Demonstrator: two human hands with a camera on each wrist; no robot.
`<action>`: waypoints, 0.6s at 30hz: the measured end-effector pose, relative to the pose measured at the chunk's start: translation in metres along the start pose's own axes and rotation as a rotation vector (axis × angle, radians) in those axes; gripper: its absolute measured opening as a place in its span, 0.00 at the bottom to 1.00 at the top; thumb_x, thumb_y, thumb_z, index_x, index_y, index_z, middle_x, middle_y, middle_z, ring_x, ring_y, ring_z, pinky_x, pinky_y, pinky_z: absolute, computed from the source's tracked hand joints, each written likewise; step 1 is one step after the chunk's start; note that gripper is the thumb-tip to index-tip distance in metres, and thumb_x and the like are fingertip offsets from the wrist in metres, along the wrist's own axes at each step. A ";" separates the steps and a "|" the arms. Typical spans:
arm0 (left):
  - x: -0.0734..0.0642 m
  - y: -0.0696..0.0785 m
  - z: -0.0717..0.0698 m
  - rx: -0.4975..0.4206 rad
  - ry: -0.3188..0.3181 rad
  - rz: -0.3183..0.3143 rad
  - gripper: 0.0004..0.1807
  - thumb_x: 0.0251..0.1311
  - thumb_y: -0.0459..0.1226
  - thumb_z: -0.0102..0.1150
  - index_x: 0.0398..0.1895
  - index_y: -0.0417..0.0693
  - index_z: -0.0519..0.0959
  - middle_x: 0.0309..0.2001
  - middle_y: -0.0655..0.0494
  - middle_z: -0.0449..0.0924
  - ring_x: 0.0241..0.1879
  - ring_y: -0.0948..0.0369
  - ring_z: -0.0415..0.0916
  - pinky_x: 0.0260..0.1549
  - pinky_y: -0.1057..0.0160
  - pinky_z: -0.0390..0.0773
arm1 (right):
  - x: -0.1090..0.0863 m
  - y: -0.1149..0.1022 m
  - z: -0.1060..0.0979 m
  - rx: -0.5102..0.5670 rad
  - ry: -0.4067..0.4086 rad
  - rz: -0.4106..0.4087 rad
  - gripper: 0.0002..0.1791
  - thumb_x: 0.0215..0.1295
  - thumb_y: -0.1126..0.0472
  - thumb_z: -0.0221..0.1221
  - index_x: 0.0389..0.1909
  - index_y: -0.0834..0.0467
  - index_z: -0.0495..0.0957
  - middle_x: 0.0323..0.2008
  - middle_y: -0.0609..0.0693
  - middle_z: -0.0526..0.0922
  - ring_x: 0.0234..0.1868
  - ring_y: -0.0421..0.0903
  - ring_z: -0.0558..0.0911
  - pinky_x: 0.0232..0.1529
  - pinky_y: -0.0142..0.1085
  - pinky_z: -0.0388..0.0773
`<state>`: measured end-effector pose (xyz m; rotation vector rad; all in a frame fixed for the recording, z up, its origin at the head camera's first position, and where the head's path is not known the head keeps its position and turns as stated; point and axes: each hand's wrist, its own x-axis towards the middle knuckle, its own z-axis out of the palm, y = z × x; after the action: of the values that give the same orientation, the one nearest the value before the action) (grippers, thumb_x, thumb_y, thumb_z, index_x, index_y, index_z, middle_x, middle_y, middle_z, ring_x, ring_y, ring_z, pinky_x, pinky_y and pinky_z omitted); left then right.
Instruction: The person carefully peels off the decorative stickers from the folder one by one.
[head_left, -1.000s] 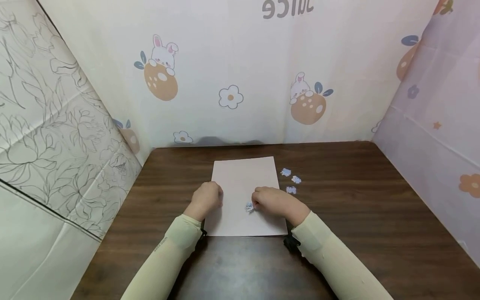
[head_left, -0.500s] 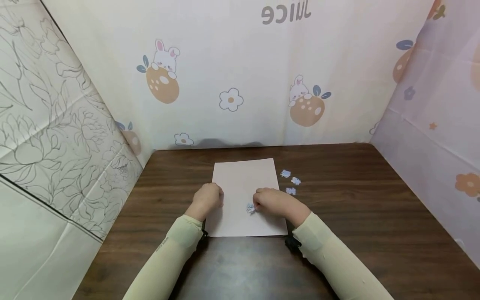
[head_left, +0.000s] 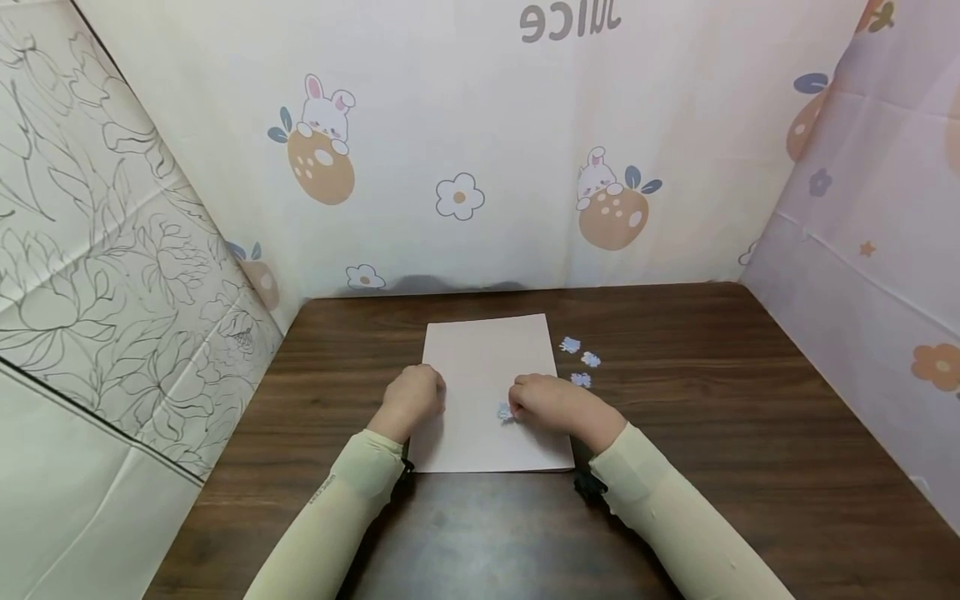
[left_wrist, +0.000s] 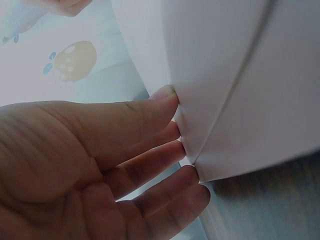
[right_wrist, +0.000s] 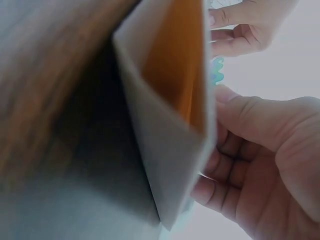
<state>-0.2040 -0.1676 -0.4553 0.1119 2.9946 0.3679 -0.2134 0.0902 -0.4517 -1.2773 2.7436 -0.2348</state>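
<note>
A white paper bag (head_left: 480, 350) lies flat on the table; its open end shows an orange inside in the right wrist view. My left hand (head_left: 412, 398) rests at its left edge. Thumb and fingertips (left_wrist: 187, 175) touch the bag's creased side, with nothing gripped between them. Over the bag's right half, my right hand (head_left: 558, 404) pinches a small pale-blue cutout (head_left: 504, 412) with wavy edges against the white face. Only part of that cutout shows past the fingers. In the right wrist view the thumb tip meets its wavy edge (right_wrist: 218, 71).
To the right of the bag lie 3 more blue cutouts, the far one (head_left: 570, 344), the middle one (head_left: 591, 359) and the near one (head_left: 581, 380). The dark wooden table (head_left: 697, 400) is bounded by printed curtains (head_left: 510, 125) at the back and sides.
My right hand has shifted slightly to the right together with the blue cutout, which now looks flatter on the bag. The left hand has stayed in place.
</note>
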 end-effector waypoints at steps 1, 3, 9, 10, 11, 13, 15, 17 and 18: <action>0.000 0.000 0.000 0.000 0.001 0.001 0.14 0.55 0.36 0.75 0.46 0.48 0.89 0.51 0.48 0.85 0.45 0.55 0.81 0.39 0.51 0.84 | -0.001 0.000 0.000 0.001 0.001 -0.001 0.10 0.73 0.62 0.61 0.29 0.50 0.77 0.29 0.42 0.72 0.30 0.39 0.70 0.35 0.34 0.73; -0.001 0.001 -0.001 -0.001 0.001 0.001 0.13 0.54 0.35 0.75 0.45 0.49 0.89 0.50 0.48 0.85 0.43 0.56 0.81 0.38 0.52 0.84 | -0.002 0.000 0.001 -0.004 0.001 0.002 0.10 0.73 0.62 0.61 0.30 0.50 0.77 0.29 0.41 0.73 0.30 0.39 0.70 0.36 0.34 0.73; -0.002 0.002 -0.001 -0.012 0.005 0.000 0.14 0.55 0.35 0.74 0.46 0.47 0.89 0.51 0.47 0.86 0.44 0.54 0.82 0.38 0.51 0.84 | -0.005 0.000 -0.001 -0.003 0.009 -0.001 0.10 0.73 0.62 0.61 0.29 0.50 0.77 0.30 0.41 0.73 0.31 0.40 0.70 0.37 0.34 0.73; -0.002 0.002 -0.001 -0.014 0.005 -0.001 0.15 0.55 0.35 0.74 0.47 0.46 0.88 0.51 0.46 0.86 0.45 0.53 0.83 0.39 0.50 0.85 | -0.006 0.000 -0.002 -0.002 0.009 -0.003 0.10 0.73 0.62 0.61 0.29 0.50 0.77 0.29 0.41 0.72 0.31 0.40 0.70 0.37 0.34 0.73; -0.002 0.002 -0.001 -0.015 0.003 -0.001 0.15 0.55 0.35 0.75 0.48 0.46 0.88 0.52 0.46 0.85 0.46 0.53 0.83 0.39 0.50 0.85 | -0.006 0.000 -0.002 0.000 0.010 -0.005 0.10 0.73 0.62 0.61 0.29 0.50 0.77 0.29 0.41 0.72 0.31 0.40 0.70 0.37 0.34 0.72; -0.002 0.002 -0.001 -0.016 -0.001 -0.003 0.16 0.55 0.35 0.75 0.49 0.46 0.88 0.53 0.46 0.85 0.48 0.52 0.83 0.40 0.50 0.85 | -0.008 0.000 -0.003 -0.001 0.008 -0.008 0.10 0.72 0.62 0.62 0.29 0.50 0.76 0.29 0.41 0.72 0.31 0.39 0.69 0.36 0.34 0.72; -0.002 0.002 -0.001 -0.016 -0.001 -0.002 0.16 0.55 0.35 0.75 0.49 0.46 0.88 0.53 0.46 0.85 0.48 0.52 0.83 0.41 0.50 0.85 | -0.009 0.000 -0.003 -0.002 0.012 -0.014 0.10 0.72 0.63 0.62 0.29 0.50 0.77 0.29 0.41 0.72 0.30 0.39 0.69 0.35 0.34 0.72; -0.002 0.001 -0.001 -0.014 0.003 0.000 0.16 0.55 0.35 0.75 0.48 0.46 0.88 0.52 0.46 0.86 0.47 0.53 0.83 0.41 0.51 0.85 | -0.010 0.000 -0.004 -0.004 0.017 -0.013 0.10 0.72 0.63 0.62 0.30 0.51 0.77 0.29 0.41 0.73 0.30 0.39 0.70 0.35 0.33 0.73; -0.001 0.001 -0.001 -0.012 0.005 0.001 0.16 0.55 0.36 0.75 0.48 0.46 0.88 0.52 0.46 0.86 0.47 0.53 0.83 0.40 0.51 0.85 | -0.011 0.000 -0.004 -0.004 0.019 -0.014 0.09 0.72 0.63 0.62 0.30 0.51 0.78 0.29 0.42 0.73 0.30 0.39 0.70 0.35 0.33 0.73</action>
<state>-0.2027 -0.1671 -0.4540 0.1112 2.9975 0.3862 -0.2068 0.0986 -0.4473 -1.3019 2.7536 -0.2446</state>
